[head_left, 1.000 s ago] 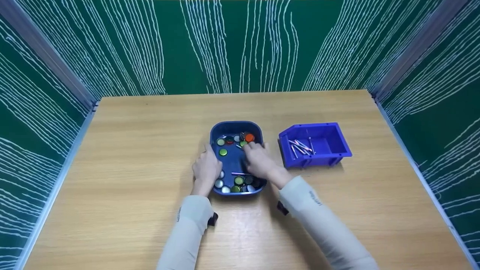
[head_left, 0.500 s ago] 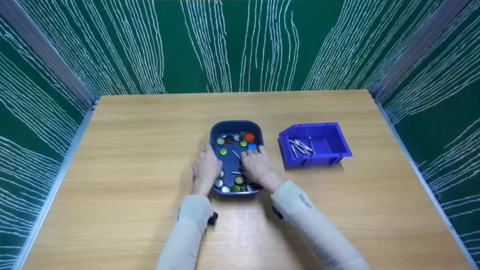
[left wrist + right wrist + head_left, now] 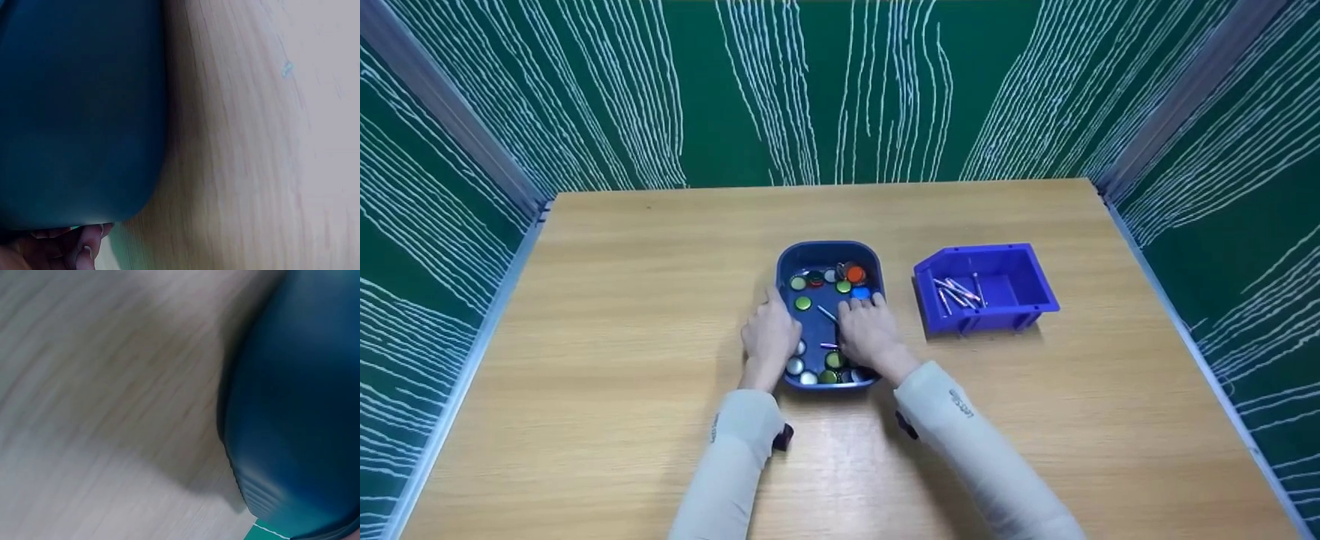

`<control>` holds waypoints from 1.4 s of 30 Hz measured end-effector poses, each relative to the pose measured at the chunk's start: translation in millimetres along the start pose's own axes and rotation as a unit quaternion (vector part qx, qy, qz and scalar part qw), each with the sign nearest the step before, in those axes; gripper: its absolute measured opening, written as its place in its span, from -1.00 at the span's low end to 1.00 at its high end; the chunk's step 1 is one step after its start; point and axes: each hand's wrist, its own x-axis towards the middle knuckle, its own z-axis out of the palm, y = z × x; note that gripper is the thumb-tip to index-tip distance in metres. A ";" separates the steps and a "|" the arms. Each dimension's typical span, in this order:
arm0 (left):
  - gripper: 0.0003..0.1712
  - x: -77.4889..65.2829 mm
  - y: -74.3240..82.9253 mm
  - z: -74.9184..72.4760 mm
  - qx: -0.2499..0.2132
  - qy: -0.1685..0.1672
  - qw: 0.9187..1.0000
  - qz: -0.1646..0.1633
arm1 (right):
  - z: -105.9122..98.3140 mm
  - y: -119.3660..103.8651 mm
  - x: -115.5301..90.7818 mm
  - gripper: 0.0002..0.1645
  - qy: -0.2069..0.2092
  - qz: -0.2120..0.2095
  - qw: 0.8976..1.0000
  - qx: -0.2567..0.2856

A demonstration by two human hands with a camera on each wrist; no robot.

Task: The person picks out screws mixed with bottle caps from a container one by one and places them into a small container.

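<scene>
A dark blue basin (image 3: 817,330) holds several round bottle caps, among them a green cap (image 3: 803,303), an orange cap (image 3: 856,274) and a blue cap (image 3: 860,293). My left hand (image 3: 771,334) grips the basin's left wall; in the left wrist view its curled fingers (image 3: 84,247) lie against the outside. Inside the basin, toward its right side, is my right hand (image 3: 870,330), fingers pointing down and forward. Its fingertips are hidden, so whether it holds anything cannot be seen. Beside it lie a slim silvery stick (image 3: 826,312) and a purplish one (image 3: 829,346).
To the right of the basin stands a purple-blue open bin (image 3: 1020,281) with several slim metallic sticks (image 3: 958,291) in it. Both rest on a wooden table (image 3: 660,300). Green panels with white streaks (image 3: 720,90) enclose the table's back and sides.
My right hand has drawn back slightly toward me and leftward within the basin, uncovering the blue cap and more of the silvery stick. My left hand has kept its place on the basin.
</scene>
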 end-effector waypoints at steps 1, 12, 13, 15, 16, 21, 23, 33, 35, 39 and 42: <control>-0.42 0.3 -0.3 0.1 0.000 0.001 1.000 0.000 | 0.8 -0.6 -0.4 -0.57 0.010 0.000 1.000 -0.003; -0.46 -0.2 -6.3 2.9 -0.006 -0.001 1.000 -0.004 | 8.0 -6.3 -5.7 -0.62 0.041 -0.019 0.998 -0.039; -0.46 -0.1 -6.5 3.0 -0.006 -0.001 1.000 -0.003 | 7.8 -6.2 -5.9 -0.62 0.045 -0.020 0.998 -0.032; -0.47 0.1 -6.8 3.1 -0.007 0.003 1.000 -0.002 | 6.9 -6.0 -6.2 -0.59 0.054 -0.017 0.998 -0.015; -0.47 0.2 -6.8 3.0 -0.007 0.004 1.000 -0.002 | 6.3 -5.9 -6.3 -0.58 0.058 -0.014 0.998 -0.004; -0.44 0.6 -5.6 2.6 -0.005 0.001 1.000 -0.003 | 4.1 -5.2 -7.3 -0.52 0.058 -0.007 0.998 0.018; -0.43 0.9 -4.4 2.5 -0.004 -0.004 1.000 -0.002 | 3.4 -4.7 -8.2 -0.52 0.053 -0.008 0.998 0.020; -0.56 -0.3 -3.3 2.2 -0.009 0.014 1.000 -0.004 | 3.6 0.5 -7.6 -0.86 0.185 -0.010 0.956 0.226; -0.56 -0.9 -3.0 1.7 -0.009 0.017 1.000 -0.004 | 2.7 3.1 -7.4 -0.85 0.210 -0.016 0.934 0.288; -0.51 -1.0 -1.4 0.7 -0.010 0.009 1.000 -0.008 | -1.8 8.9 -6.8 -0.86 0.208 -0.020 0.905 0.371; -0.50 0.0 0.1 0.1 -0.010 0.007 1.000 -0.008 | -5.7 13.1 -5.9 -0.83 0.193 -0.024 0.891 0.410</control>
